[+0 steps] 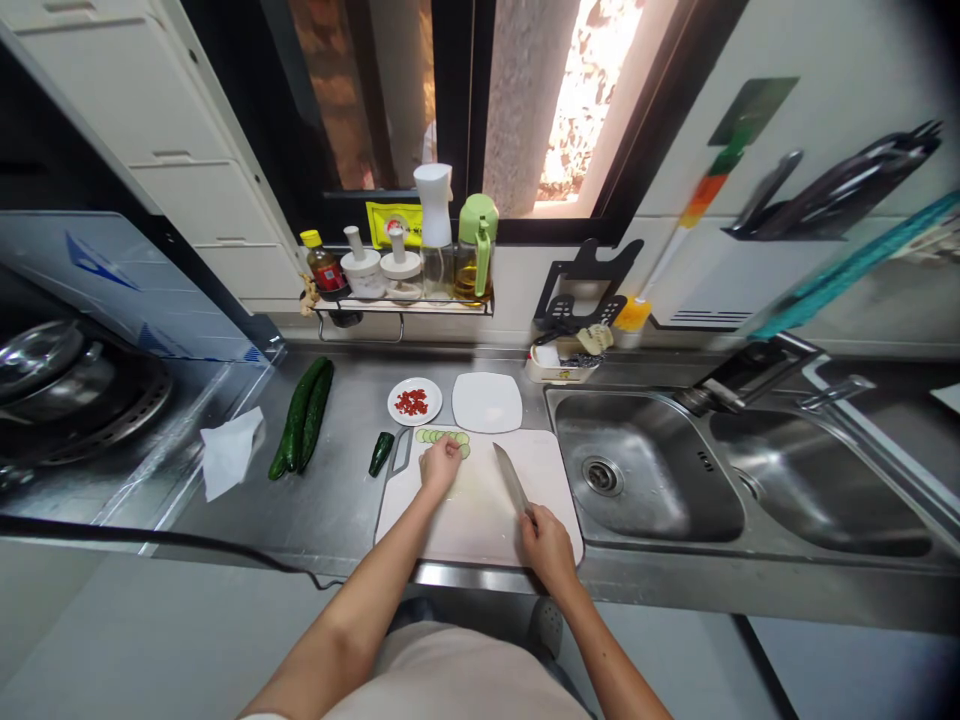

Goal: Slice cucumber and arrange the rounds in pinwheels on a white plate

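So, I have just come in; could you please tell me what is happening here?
A person stands at a cutting board. Their left hand is at a row of pale green slices near the board's far edge. Their right hand grips a knife by its handle, apart from the slices. A short dark green piece lies left of the board, and red pieces sit on a round plate beyond it.

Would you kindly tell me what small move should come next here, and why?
I would suggest the left hand gently nudge the slice at its fingertips into line with the row of slices on the cutting board: it appears slightly out of line, and the right hand holds the knife apart from them.
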{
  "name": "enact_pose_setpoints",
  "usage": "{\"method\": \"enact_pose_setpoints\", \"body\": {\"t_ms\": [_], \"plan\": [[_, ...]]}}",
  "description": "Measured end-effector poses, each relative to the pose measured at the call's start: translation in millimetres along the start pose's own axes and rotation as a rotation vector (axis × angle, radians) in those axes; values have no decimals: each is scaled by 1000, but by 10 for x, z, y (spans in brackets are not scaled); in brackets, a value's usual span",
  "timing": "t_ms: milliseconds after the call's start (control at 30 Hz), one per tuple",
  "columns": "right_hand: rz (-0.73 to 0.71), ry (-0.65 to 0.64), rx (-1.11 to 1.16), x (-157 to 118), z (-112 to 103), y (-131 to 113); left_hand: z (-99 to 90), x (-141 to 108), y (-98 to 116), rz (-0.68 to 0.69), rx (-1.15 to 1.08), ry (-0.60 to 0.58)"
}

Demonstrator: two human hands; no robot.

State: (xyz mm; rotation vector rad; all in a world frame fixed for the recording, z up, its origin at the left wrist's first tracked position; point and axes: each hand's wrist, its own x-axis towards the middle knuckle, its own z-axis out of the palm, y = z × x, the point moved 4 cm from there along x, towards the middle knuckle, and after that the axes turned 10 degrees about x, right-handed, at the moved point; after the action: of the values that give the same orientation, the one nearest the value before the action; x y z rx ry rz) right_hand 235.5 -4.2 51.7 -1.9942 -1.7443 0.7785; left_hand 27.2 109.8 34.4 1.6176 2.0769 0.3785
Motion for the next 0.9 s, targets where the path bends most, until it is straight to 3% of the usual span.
{"method": "enact_pose_setpoints", "body": {"t_ms": [300,667,900], "plan": [[12,-98,-105,65,-17,-60,-105,-179,-433,-38,-15,-46],[-141,-313,-309,55,40,-408,-210,-113,-550,-27,173,2],[-191,-348,-396,68,142,-507,-202,-59,-563,-82,144,-15]]}}
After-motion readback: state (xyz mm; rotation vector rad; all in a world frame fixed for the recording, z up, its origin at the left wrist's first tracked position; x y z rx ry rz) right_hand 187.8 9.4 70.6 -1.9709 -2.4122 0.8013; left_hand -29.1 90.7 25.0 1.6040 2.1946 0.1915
